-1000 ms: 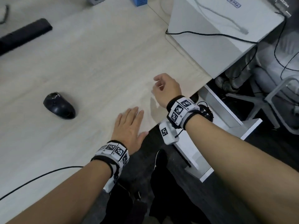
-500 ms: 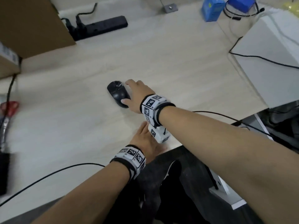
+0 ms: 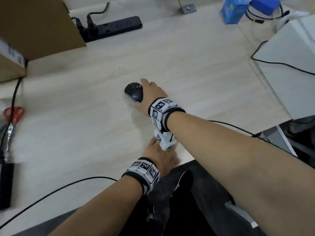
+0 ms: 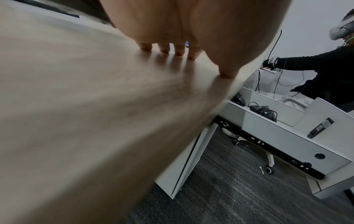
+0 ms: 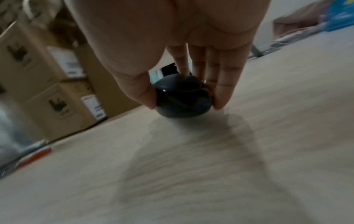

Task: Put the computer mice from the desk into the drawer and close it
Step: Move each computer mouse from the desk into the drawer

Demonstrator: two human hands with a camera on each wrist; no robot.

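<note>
One pale wood desk [image 3: 170, 53] fills most of the head view. At its 3 o'clock edge stands one white unit [image 3: 289, 68], with a black cable across it. In the left wrist view one white drawer [image 4: 287, 136] hangs pulled out below the desk's edge, and at least two dark corded items lie in it, too tangled to name surely; a second person in dark sleeves reaches over beyond it. At 10 o'clock in the head view sit two brown cardboard boxes [image 3: 34, 26], and the right wrist view shows more stacked behind them, blurred. One black power strip [image 3: 112, 28] lies at 11 o'clock with two plugs in its left end. One blue carton [image 3: 233, 10] stands at 1 o'clock. One pair of red-handled scissors [image 3: 12, 116] lies at 9 o'clock.

Two forearms reach in from 6 o'clock, each with a marker-covered wristband. The left hand [image 3: 158, 155] lies flat at the desk's near edge, fingers [image 4: 164, 48] straight and tips pressed to the wood, holding nothing. The right hand [image 3: 151, 94] has its thumb on one flank and its fingers [image 5: 224, 84] down the other of the one black mouse [image 3: 133, 91], grasping it at the desk's centre; the mouse's base looks to be on the wood.
</note>
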